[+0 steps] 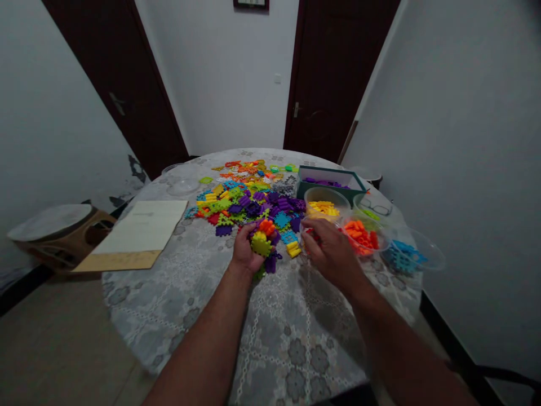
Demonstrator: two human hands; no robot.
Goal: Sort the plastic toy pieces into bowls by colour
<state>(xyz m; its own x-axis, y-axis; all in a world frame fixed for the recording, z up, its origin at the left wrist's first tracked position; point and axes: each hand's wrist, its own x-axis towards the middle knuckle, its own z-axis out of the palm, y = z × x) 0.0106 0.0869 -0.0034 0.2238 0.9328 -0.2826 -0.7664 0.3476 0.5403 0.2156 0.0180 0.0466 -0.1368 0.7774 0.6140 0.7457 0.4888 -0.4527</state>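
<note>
Bright pieces [252,208] on patterned tablecloth [186,299] (white walls [236,84]).

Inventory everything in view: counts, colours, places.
Table: one, grey cloth, centre.
Plastic pieces: uncountable, mixed colours, table's middle.
Box: one, dark green, table's far right.
Clear containers: at least five, table's right (yellow, green, orange, blue pieces inside) and far left.
Eyeglasses: one pair, colour unclear, table's right.
Papers: apparently two, cream and tan, table's left.
Drum-shaped stand: one, brown, pale top, left of table.
Doors: two, dark brown, background.
Switch: one, white, far wall.
Frame: one, dark-edged, top edge.
Left hand: one, holding multicoloured pieces, centre.
Right hand: one, by containers, grip unclear.
</note>
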